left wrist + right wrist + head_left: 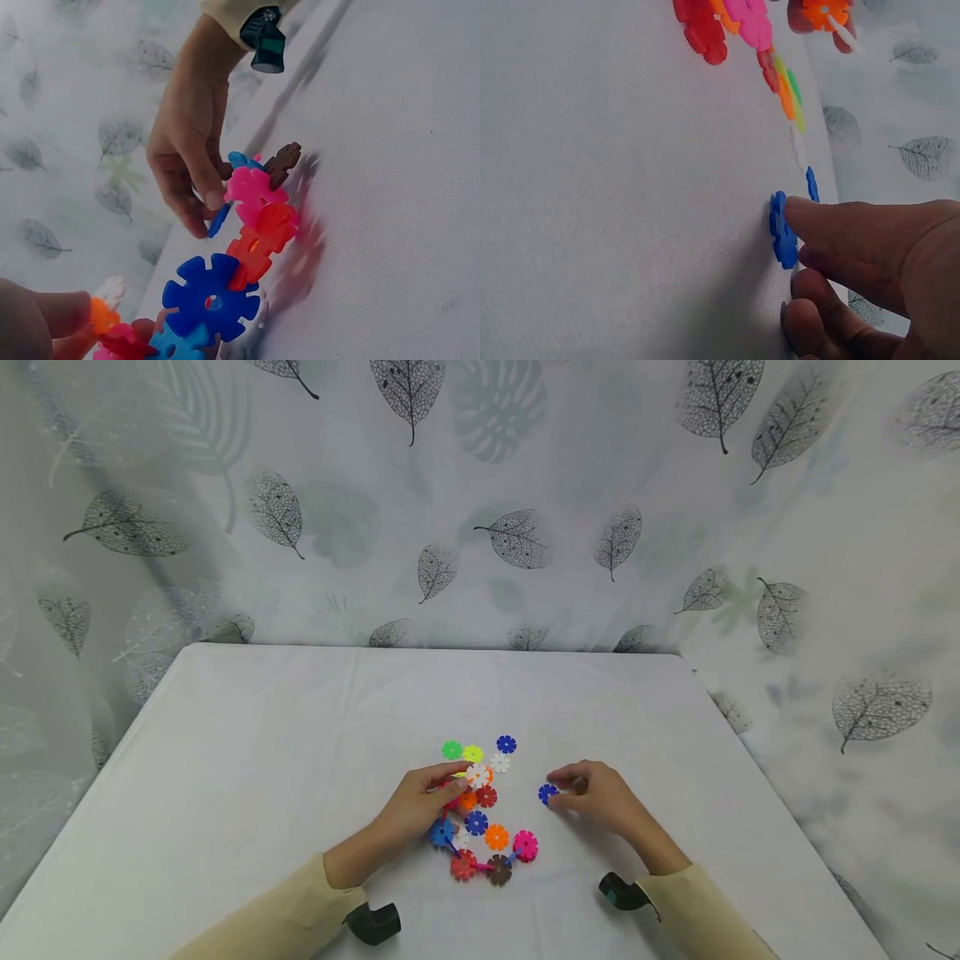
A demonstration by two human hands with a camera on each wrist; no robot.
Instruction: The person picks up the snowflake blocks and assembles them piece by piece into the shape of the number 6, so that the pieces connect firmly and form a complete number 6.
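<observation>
Near the middle of the white-covered table (247,777), two hands at work on notched plastic flower discs. Right hand (600,797), to the right of the cluster, pinches a blue flower disc (783,234) at its rim, thumb against fingertips, gap only as wide as the disc; whether the disc touches the cloth, cannot tell. Edge hold probably chosen to leave the opposite notches free. Left hand (408,807) grips the upper end of a linked disc chain (212,298), thumb and index finger closed near a white disc (477,776), presumably to steady it. Loose discs, among them a green one (452,750) and an orange one (497,837), lie close by, likely for easy reach. Blue disc: round, no long axis; face turned mostly upward, free notches towards the left hand. Chain: long axis curved, running from left hand towards the wearer, then bending right to a pink disc (525,846).
</observation>
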